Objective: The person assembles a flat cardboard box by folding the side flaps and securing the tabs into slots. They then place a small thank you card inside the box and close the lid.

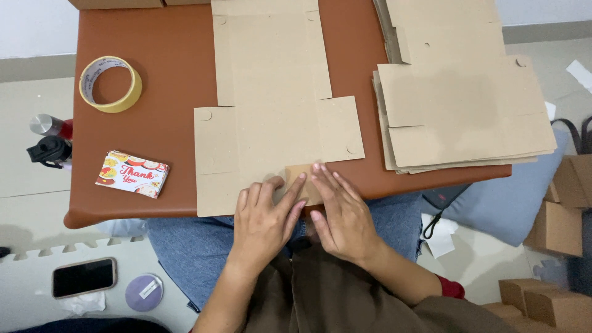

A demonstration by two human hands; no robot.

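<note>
A flat brown cardboard sheet (271, 105) lies on the brown worktop (166, 43), right in front of the person. It is cut in the shape of a box that is not folded up yet. Its near edge sits at the near edge of the worktop.

Both hands rest on the near end of the sheet, side by side. The left hand (265, 222) lies flat with its fingers (296, 188) stretched out and close together. The right hand (342, 216) lies flat too, and its fingers (327, 179) press down on a small flap (299, 176) at the near edge. The two hands touch each other at the pointing fingers. Neither hand grips anything; they only push down on the cardboard.

A pile of more cardboard sheets (462, 105) lies on the right side of the worktop, near the first sheet but not touching it. A roll of yellow tape (111, 84) lies on the left side. A small colourful card (132, 174) lies near the left front corner.

On the floor to the left lie a phone (84, 277) and a round purple lid (144, 291). Small folded boxes (558, 228) stand on the floor to the right.
</note>
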